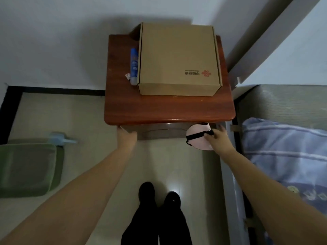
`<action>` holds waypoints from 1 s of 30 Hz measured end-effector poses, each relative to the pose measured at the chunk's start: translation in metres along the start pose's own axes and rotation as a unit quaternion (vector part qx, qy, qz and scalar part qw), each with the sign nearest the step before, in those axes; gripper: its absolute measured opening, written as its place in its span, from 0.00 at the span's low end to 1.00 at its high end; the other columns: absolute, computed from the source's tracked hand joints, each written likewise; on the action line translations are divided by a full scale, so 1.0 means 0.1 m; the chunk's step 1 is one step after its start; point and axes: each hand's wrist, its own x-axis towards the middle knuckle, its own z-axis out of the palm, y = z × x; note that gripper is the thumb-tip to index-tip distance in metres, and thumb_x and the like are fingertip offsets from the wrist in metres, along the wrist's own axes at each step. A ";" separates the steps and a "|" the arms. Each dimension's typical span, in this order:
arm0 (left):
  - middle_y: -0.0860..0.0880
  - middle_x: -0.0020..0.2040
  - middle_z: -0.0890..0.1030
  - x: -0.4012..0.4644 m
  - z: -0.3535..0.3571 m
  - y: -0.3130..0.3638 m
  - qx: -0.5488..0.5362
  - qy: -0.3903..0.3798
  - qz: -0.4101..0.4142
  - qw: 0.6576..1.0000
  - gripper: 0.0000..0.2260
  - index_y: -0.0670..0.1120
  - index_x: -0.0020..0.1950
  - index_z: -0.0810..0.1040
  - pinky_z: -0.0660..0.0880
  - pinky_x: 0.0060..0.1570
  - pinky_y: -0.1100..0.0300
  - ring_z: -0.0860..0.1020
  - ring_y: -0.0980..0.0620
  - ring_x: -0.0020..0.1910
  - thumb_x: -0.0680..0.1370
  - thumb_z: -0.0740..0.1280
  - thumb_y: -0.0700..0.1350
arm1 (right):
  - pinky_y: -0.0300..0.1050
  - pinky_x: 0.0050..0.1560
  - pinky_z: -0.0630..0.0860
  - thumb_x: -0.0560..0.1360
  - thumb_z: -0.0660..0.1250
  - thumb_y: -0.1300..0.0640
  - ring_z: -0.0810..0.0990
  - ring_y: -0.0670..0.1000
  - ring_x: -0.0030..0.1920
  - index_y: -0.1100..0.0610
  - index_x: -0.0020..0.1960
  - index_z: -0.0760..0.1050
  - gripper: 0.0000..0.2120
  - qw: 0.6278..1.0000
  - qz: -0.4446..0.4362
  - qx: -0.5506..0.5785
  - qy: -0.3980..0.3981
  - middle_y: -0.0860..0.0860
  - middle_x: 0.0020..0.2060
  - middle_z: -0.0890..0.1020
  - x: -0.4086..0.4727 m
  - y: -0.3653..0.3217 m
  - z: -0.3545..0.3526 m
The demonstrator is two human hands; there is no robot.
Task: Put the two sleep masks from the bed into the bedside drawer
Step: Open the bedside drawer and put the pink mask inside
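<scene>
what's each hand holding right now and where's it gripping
The right hand holds a pink sleep mask by its black strap. The left hand holds nothing; it rests on the nightstand front's left corner.

cardboard box (178,57), red knot logo, small print too blurred to read

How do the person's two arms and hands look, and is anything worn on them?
Both forearms are bare up to the picture's edge: no sleeves, watch or bracelet show. The left hand and the right hand wear no gloves, and no rings are visible. The picture is too blurred to show finer detail.
</scene>
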 end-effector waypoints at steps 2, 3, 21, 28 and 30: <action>0.41 0.66 0.72 0.19 0.04 -0.06 0.001 0.033 0.049 0.998 0.27 0.40 0.69 0.63 0.68 0.66 0.51 0.72 0.42 0.64 0.72 0.66 0.34 | 0.39 0.67 0.58 0.75 0.65 0.64 0.66 0.55 0.68 0.64 0.61 0.76 0.14 0.999 -0.038 -0.003 0.027 0.58 0.72 0.58 0.24 0.05 0.02; 0.42 0.65 0.72 0.26 0.05 -0.09 -0.004 0.042 0.063 0.997 0.27 0.41 0.69 0.63 0.68 0.65 0.53 0.72 0.44 0.63 0.72 0.66 0.33 | 0.37 0.66 0.60 0.75 0.65 0.65 0.67 0.53 0.66 0.63 0.62 0.75 0.15 0.998 -0.048 0.001 0.032 0.58 0.72 0.58 0.31 0.07 0.03; 0.49 0.54 0.70 0.15 -0.13 -0.66 0.016 0.052 0.131 0.990 0.21 0.43 0.64 0.63 0.72 0.54 0.55 0.73 0.49 0.55 0.72 0.61 0.32 | 0.57 0.68 0.68 0.76 0.63 0.60 0.71 0.59 0.64 0.58 0.61 0.74 0.14 0.998 -0.063 -0.008 0.029 0.58 0.67 0.67 0.02 0.57 0.00; 0.48 0.63 0.70 -0.10 -0.20 -0.86 -0.192 -0.023 -0.041 0.980 0.22 0.51 0.65 0.63 0.76 0.53 0.47 0.74 0.51 0.57 0.74 0.58 0.34 | 0.55 0.66 0.69 0.76 0.64 0.60 0.71 0.56 0.64 0.54 0.62 0.73 0.15 0.999 -0.031 -0.007 0.007 0.54 0.68 0.67 -0.24 0.89 0.13; 0.45 0.60 0.71 -0.08 -0.22 -0.85 -0.358 -0.057 -0.101 0.927 0.25 0.46 0.66 0.65 0.75 0.55 0.38 0.72 0.43 0.62 0.69 0.55 0.33 | 0.53 0.64 0.70 0.76 0.64 0.58 0.71 0.54 0.63 0.51 0.63 0.71 0.16 0.999 -0.034 0.005 0.010 0.52 0.69 0.66 -0.25 0.93 0.18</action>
